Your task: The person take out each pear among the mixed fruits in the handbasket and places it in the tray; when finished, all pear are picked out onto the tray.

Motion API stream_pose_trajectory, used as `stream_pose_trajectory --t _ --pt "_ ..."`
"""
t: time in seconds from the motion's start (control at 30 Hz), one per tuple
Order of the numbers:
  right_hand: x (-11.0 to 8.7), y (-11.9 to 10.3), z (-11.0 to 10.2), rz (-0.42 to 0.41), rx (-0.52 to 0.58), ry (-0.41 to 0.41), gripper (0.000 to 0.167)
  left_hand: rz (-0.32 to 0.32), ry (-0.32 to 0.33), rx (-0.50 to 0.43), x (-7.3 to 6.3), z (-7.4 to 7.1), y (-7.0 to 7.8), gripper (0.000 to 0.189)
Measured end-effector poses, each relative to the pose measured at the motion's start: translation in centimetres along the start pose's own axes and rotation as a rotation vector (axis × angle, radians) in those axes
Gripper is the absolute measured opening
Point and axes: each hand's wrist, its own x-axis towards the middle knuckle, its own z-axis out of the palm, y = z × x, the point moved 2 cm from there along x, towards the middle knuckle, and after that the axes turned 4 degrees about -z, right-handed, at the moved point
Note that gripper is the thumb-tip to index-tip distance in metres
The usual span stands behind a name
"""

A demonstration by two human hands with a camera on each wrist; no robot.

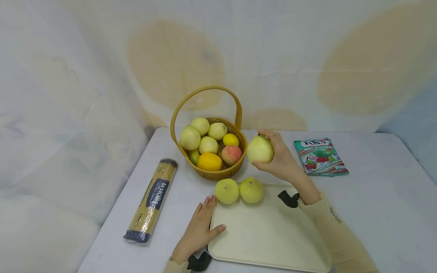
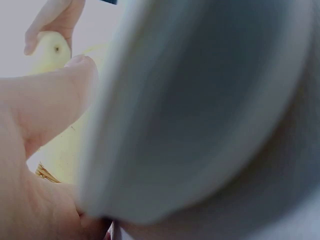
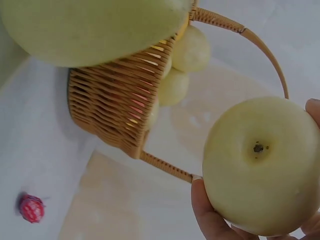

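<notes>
My right hand grips a pale yellow-green pear in the air, just right of the fruit basket. In the right wrist view that pear shows its dark-dimpled end, with fingers around its lower side. Two similar pears, a left one and a right one, sit side by side at the far left of a cream tray. My left hand lies with straight fingers along the tray's left edge, its thumb over the rim. The tray, blurred, fills much of the left wrist view.
The wicker basket holds several pale pears, a peach, a lemon and a larger yellow fruit; its tall handle arches above. A spaghetti pack lies left, a candy bag right. A small red thing shows in the right wrist view.
</notes>
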Motion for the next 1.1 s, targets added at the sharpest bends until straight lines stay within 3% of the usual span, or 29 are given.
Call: stream_pose_trajectory --t 0.67,1.1 --pt "-5.0 1.6 0.5 0.102 -0.039 0.008 0.087 -0.029 -0.032 -0.01 0.0 -0.1 0.0 0.089" --pt "-6.8 2.4 1.0 0.189 -0.053 -0.033 0.086 -0.018 -0.018 -0.012 0.0 -0.1 0.0 0.088"
